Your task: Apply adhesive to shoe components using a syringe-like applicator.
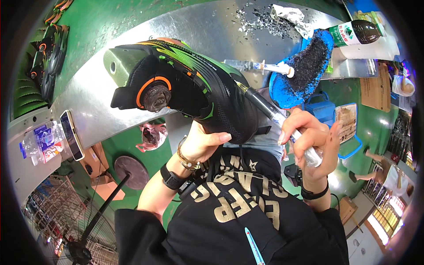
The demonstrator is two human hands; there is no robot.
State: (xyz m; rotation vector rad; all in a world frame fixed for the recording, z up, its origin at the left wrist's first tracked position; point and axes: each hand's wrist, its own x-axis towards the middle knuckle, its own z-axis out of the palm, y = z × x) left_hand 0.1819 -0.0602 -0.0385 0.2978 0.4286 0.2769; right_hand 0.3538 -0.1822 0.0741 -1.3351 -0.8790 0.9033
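My left hand (206, 140) grips a black shoe (221, 99) with green and orange markings, its thumb along the near side and its fingers hidden beneath. A pale green shoe last (126, 66) fills the shoe's opening. In my right hand (309, 141) is a slim pen-shaped tool (260, 104) with a dark shaft, held like a pen. Its narrow brass-coloured tip meets or nearly meets the shoe's upper; contact is hard to judge. Just beyond lies a clear syringe (247, 65) with a white plunger, its end over a blue sole-shaped tray (282, 97) of black scraps.
Dark shavings (260, 22) and crumpled white paper (291, 17) lie on the metal table (194, 20). A dark drink bottle (364, 32) rests at the far right. Leftward are a phone (72, 134), a clear plastic bottle (42, 142) and a floor fan (70, 225). More shoes (53, 57) stand far left.
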